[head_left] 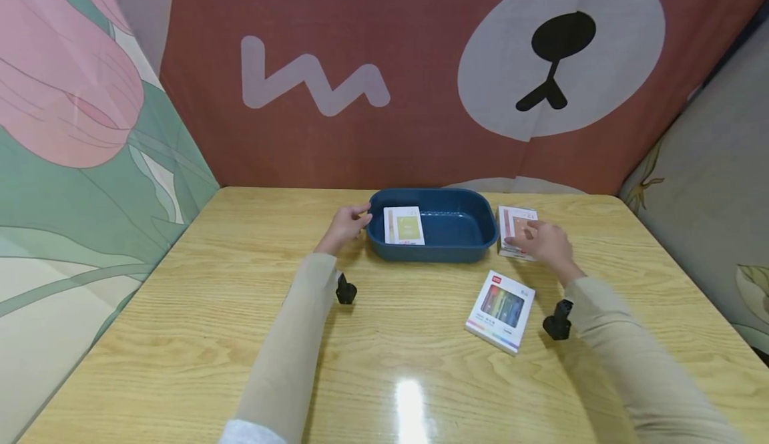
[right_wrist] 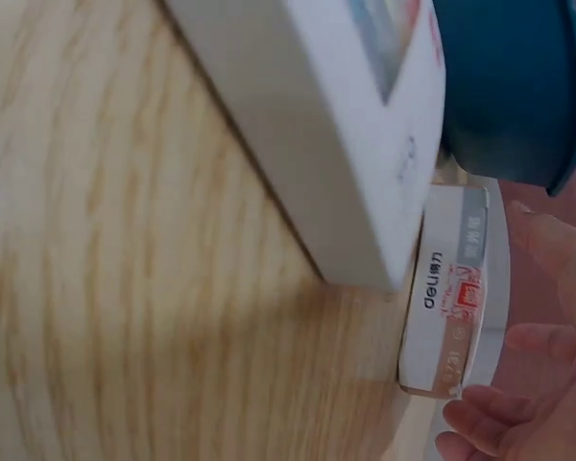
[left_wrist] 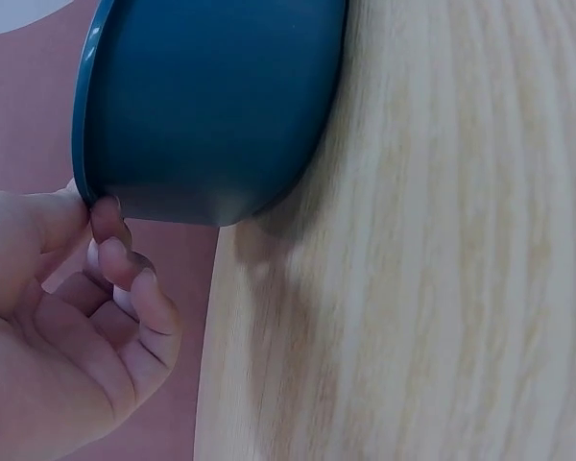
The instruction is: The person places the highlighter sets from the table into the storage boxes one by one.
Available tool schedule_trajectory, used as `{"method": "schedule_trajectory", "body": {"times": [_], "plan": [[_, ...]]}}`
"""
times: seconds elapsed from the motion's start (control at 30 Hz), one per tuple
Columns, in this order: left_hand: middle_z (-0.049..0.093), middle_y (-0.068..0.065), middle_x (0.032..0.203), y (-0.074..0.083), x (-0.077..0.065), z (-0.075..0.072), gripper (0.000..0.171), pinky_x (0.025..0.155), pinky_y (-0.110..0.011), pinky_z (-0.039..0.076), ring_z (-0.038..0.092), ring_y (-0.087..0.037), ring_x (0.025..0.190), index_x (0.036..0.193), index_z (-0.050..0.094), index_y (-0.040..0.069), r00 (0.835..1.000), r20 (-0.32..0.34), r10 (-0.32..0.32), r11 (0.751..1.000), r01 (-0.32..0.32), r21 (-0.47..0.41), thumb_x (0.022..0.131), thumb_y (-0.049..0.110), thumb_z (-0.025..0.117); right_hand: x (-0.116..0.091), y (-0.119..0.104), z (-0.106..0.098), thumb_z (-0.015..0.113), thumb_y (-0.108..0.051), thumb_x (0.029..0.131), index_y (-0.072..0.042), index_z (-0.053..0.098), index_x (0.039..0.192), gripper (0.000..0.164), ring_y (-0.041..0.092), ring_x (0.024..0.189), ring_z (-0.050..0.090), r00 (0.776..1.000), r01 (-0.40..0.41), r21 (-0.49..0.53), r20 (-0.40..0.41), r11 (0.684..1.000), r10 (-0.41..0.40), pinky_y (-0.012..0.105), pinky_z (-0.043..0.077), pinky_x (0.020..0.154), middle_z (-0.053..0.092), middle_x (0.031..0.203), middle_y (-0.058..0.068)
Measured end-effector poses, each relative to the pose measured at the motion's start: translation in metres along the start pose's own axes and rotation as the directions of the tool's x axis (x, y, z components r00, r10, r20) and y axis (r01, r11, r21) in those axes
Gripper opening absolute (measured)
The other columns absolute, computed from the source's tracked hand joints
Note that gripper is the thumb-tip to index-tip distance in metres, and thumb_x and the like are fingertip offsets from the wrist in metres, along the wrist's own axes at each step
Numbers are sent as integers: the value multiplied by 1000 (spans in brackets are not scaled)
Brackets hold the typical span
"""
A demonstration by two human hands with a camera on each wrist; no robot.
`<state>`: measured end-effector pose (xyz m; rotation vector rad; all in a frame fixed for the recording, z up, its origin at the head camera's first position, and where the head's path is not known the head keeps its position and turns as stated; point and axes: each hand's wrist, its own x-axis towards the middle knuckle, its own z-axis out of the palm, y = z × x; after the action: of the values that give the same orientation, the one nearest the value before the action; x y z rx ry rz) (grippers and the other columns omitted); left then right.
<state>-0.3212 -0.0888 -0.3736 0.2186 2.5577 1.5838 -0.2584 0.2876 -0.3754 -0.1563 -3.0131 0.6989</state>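
Observation:
My left hand (head_left: pixel 345 226) pinches the left rim of a dark blue plastic basin (head_left: pixel 432 253) between thumb and fingertips, also seen in the left wrist view. Inside the basin, at its left end, lies a white box with a yellow-green panel (head_left: pixel 404 226). To the basin's right lies a white deli box with an orange panel (head_left: pixel 510 217). Over that box is my right hand (head_left: pixel 551 245), its fingers loosely bent with the fingertips at the box's edges. In the right wrist view the box's printed side (right_wrist: pixel 446 288) faces the camera, and thumb and fingers stand apart around it.
A flat white box with a window showing coloured sticks (head_left: pixel 503 307) lies on the wooden table (head_left: pixel 384 337), nearer to me than the basin. Behind the table hangs a red-brown cloth (head_left: pixel 360 143) with a bear face. Black camera mounts (head_left: pixel 557 320) hang from both wrists.

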Motion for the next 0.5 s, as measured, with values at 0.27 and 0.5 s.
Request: {"method": "schedule_trajectory", "body": {"times": [0.27, 0.5], "plan": [[53, -8, 122, 1, 0, 0, 37, 46, -21, 34, 37, -9, 48, 130, 48, 9, 1000, -7, -8, 1000, 8, -9, 93, 16, 50, 0, -6, 9, 59, -56, 77, 9, 36, 130, 87, 38, 93, 53, 998, -54, -41, 12, 998, 54, 35, 44, 60, 53, 113, 26], [57, -13, 113, 0, 1, 0, 38, 45, -21, 33, 35, -8, 46, 130, 47, 8, 1000, -7, 2, 1000, -2, -8, 93, 15, 49, 0, -5, 11, 62, -56, 74, 6, 46, 116, 76, 34, 81, 53, 996, -79, -44, 25, 996, 80, 35, 40, 55, 54, 102, 23]]}}
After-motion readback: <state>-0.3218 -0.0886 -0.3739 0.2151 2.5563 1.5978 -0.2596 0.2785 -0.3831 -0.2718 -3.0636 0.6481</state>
